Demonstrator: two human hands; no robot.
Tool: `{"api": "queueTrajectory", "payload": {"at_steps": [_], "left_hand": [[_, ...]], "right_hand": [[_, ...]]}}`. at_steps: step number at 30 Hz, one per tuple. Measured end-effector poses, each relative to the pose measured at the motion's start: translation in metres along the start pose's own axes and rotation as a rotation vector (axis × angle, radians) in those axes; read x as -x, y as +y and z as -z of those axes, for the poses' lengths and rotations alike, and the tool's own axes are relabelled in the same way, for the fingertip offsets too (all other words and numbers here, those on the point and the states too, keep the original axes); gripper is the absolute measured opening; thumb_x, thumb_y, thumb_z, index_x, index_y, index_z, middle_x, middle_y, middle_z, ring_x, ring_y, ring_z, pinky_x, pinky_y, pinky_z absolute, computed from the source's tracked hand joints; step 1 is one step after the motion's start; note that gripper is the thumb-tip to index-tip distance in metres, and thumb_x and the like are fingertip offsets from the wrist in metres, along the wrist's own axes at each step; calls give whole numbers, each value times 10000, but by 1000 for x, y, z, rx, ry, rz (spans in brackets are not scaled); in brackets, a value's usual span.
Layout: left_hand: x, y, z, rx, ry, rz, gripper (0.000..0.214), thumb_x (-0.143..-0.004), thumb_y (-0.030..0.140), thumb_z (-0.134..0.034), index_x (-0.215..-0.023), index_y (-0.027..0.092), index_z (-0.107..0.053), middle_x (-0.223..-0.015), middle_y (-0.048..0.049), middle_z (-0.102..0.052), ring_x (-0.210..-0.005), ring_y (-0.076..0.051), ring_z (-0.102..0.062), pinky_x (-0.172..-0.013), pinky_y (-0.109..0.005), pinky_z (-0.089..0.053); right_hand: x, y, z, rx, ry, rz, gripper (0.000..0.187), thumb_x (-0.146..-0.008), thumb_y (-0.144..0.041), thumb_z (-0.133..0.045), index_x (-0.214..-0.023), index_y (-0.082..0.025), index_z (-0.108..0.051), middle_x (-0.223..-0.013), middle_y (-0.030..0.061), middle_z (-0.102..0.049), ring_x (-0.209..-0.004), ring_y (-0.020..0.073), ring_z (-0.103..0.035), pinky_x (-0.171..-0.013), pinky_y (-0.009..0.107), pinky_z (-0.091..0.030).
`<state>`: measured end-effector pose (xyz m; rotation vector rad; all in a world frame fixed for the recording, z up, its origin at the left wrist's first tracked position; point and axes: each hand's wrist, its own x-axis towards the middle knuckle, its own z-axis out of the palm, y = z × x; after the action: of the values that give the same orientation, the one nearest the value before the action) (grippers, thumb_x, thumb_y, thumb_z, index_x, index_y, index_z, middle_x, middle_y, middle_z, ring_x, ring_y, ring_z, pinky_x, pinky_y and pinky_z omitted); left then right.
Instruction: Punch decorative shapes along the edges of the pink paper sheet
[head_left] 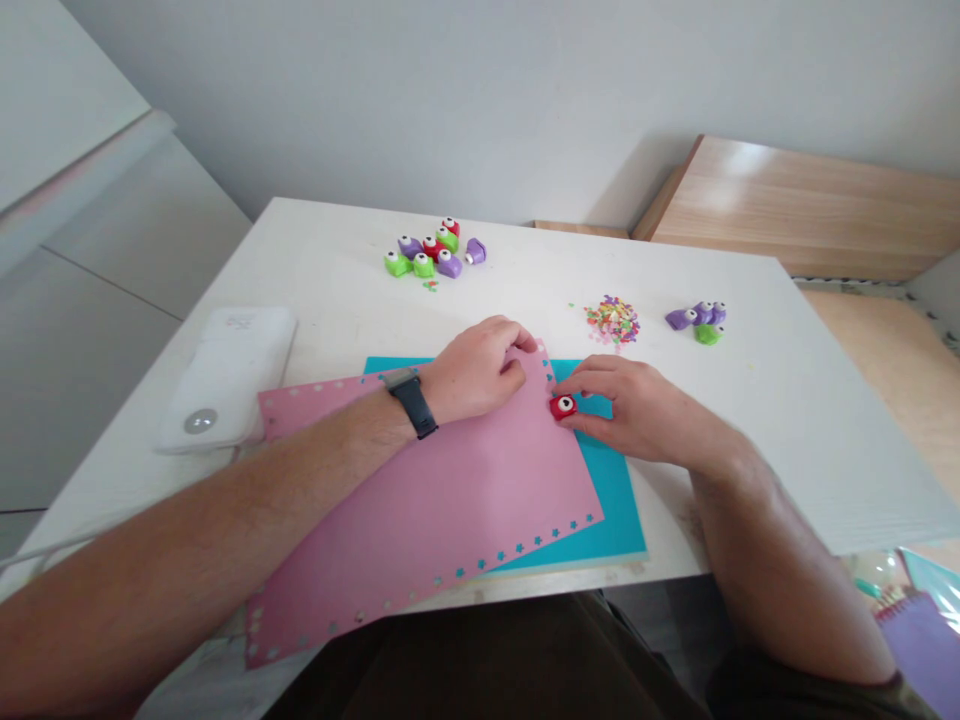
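My left hand (480, 372), with a black watch (412, 402) on its wrist, grips the top edge of a pink paper sheet (442, 510). Star-shaped holes run along that sheet's edges. My right hand (622, 405) holds a small red craft punch (563, 406) with its fingers, and the punch sits at the pink sheet's right edge. Under the pink sheet lies a teal paper sheet (607, 510), showing at the top and right.
The sheets lie on a white table (825, 420). Several green, purple and red craft punches (433, 250) stand at its back, with more (697, 322) to the right beside a pile of paper confetti (611, 322). A white padded case (225, 375) lies at the left.
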<state>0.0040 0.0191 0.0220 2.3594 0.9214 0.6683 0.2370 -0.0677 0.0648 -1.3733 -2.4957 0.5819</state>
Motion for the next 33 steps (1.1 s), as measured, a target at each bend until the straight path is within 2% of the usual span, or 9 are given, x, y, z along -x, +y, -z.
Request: {"api": "queueTrajectory", "payload": {"at_steps": [20, 33], "left_hand": [[-1, -1, -1, -16, -5, 0, 316, -812, 109, -541, -1087, 159, -687, -1132, -77, -720, -1064, -230, -671, -964, -379, -537], [-1, -1, -2, -45, -26, -2, 308, -833, 133, -539, -1109, 176, -671, -1151, -78, -711, -1084, -239, -664, -978, -400, -535]], "right_hand": [[2, -5, 3, -4, 53, 26, 225, -922, -240, -714, -1143, -227, -755, -1086, 77, -749, -1011, 228, -696, -895, 357, -551], [0, -6, 2, 26, 22, 22, 170, -949, -219, -677, -1100, -212, -755, -1025, 81, -725, -985, 223, -683, -894, 360, -541]]}}
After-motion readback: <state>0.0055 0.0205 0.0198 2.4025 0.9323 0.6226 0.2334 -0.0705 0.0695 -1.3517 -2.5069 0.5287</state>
